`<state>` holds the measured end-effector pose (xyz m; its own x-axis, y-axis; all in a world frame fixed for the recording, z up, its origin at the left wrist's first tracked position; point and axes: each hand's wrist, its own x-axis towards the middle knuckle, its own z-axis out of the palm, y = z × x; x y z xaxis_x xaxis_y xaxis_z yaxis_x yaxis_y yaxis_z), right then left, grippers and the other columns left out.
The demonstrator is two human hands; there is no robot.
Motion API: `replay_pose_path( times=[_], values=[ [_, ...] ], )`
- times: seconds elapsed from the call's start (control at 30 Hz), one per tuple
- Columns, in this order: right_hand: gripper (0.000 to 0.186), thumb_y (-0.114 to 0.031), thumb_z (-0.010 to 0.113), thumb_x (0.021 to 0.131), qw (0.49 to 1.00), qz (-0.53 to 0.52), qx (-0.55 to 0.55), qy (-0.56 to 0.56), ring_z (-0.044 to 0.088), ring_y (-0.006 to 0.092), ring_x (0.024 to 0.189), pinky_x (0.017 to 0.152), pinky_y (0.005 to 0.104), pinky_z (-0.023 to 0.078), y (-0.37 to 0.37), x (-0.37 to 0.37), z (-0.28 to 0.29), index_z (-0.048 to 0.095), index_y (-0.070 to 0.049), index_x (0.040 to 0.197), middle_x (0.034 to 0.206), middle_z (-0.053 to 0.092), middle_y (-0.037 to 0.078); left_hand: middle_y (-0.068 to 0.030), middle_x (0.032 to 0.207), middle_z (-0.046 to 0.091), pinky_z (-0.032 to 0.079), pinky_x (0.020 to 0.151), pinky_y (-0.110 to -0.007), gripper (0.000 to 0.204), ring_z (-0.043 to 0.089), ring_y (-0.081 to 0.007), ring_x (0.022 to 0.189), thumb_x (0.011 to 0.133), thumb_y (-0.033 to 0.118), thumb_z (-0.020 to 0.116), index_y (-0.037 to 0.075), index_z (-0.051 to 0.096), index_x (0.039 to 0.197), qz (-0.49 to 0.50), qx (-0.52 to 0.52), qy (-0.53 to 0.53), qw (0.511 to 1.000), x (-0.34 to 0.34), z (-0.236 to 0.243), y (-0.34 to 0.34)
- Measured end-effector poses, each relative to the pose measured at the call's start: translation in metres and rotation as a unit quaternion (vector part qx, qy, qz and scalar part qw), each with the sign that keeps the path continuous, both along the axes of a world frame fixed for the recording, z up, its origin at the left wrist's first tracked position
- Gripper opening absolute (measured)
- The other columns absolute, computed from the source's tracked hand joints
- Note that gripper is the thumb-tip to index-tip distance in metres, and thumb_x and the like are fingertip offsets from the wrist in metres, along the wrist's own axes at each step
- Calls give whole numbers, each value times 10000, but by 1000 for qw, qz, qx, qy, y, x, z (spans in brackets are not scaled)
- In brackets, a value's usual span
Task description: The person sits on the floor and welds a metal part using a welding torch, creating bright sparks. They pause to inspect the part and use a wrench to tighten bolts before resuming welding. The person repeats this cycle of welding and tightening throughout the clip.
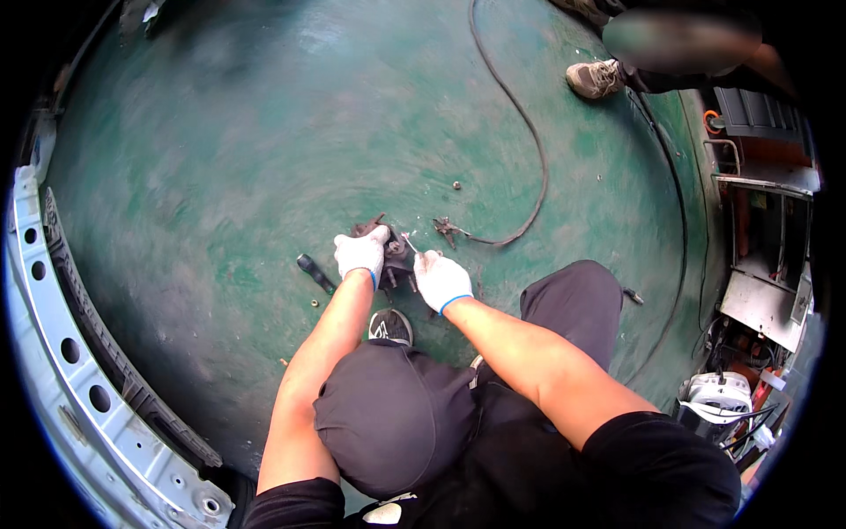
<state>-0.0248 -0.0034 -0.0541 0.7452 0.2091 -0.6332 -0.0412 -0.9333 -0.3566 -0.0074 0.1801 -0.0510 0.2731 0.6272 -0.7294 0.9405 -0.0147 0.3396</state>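
Note:
In the head view, my left hand (pixel 361 253), in a white glove, is closed on a dark, rusty metal part (pixel 398 256) low over the green floor. Its fingers wrap over the upper left of the part, which shows several projecting studs or arms. On the other side, my right hand (pixel 442 280), also gloved in white, pinches a thin pale metal rod (pixel 409 242). The rod's tip points up and left, near the part's upper edge. Whether it touches the part I cannot tell.
A clamp (pixel 448 231) on a dark cable (pixel 539 150) lies just beyond my right hand. A black torch-like tool (pixel 315 273) rests to the left. Small nuts (pixel 456 185) dot the floor. A pale blue perforated panel (pixel 53 309) lines the left; another person's shoe (pixel 594 79) stands far right.

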Motion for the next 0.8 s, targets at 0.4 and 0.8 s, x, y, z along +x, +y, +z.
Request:
replay_pose_path(
  times=[0.4,0.8],
  values=[
    [473,-486,430,1152,998,-28,38,29,731,522,1024,912,626,575,-14,-4,-21,679,-84,1129,1081,766,283,-363,1320,714,575,1067,-458,848,736,-449,1220,760,399,841,-144,575,1354,33,60,14,998,0,-2,-14],
    [603,-423,404,1146,986,-139,16,95,707,509,1205,1088,575,548,30,0,-17,770,55,1162,1229,747,333,-344,1432,584,532,1139,-540,894,639,-496,1316,766,417,852,-77,517,1431,23,69,21,997,11,9,-21]
  ],
)
